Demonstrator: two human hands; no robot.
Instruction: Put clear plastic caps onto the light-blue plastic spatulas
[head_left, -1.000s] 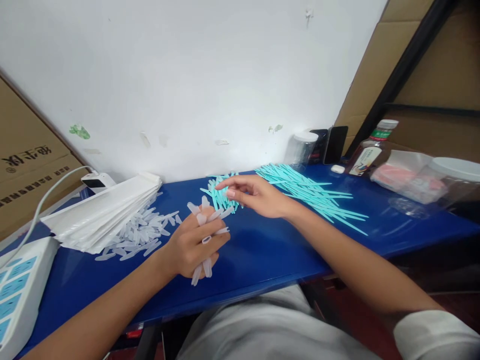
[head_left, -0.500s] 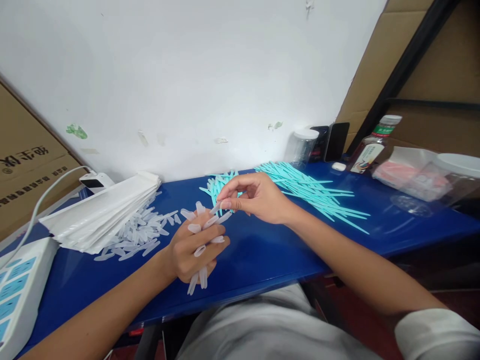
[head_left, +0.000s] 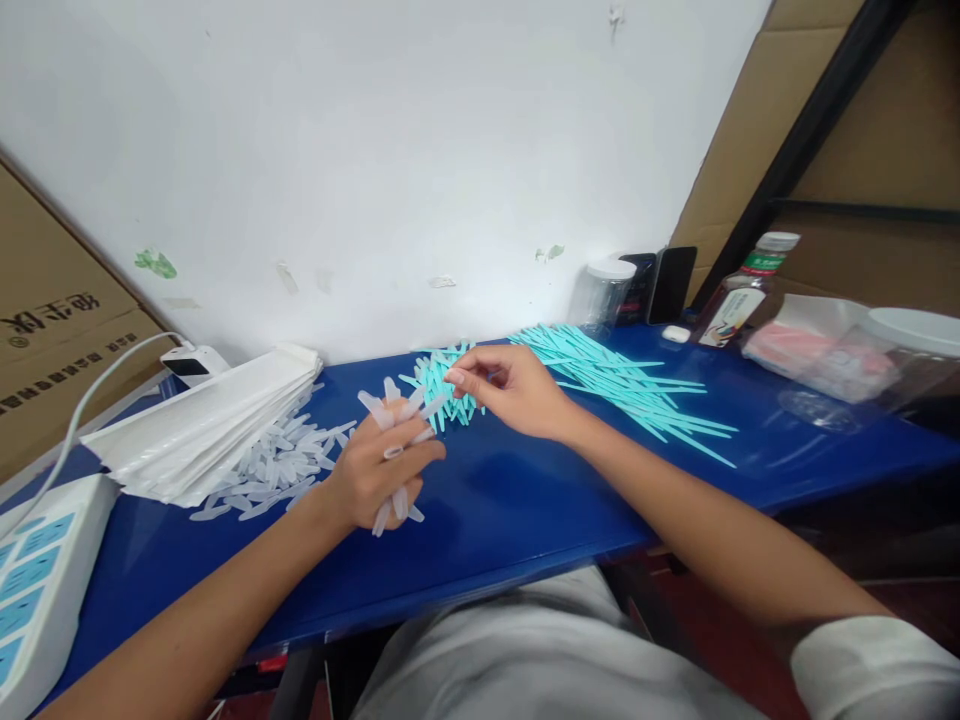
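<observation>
My left hand [head_left: 386, 465] is closed around several small translucent plastic sleeves [head_left: 373, 408], which poke out between and beyond its fingers. To its upper right, the thumb and index finger of my right hand [head_left: 506, 385] are pinched together. What sits between those fingertips, if anything, is too small to make out. Just behind the fingertips lies a heap of short teal sticks [head_left: 435, 375]. A pile of loose translucent sleeves [head_left: 281, 460] rests on the blue table [head_left: 510, 510], left of my left hand.
Long teal sticks [head_left: 622, 385] spread at the right rear. White plastic bags [head_left: 202, 430] are stacked on the left, near a power strip [head_left: 60, 570] and a small white device [head_left: 195, 365]. A bottle [head_left: 739, 295], a clear jar [head_left: 604, 295] and a pink-filled pack [head_left: 817, 350] stand rightward.
My right hand has drawn slightly away from my left hand, toward the upper right. My left hand has shifted a little up and left, with the sleeves still in it.
</observation>
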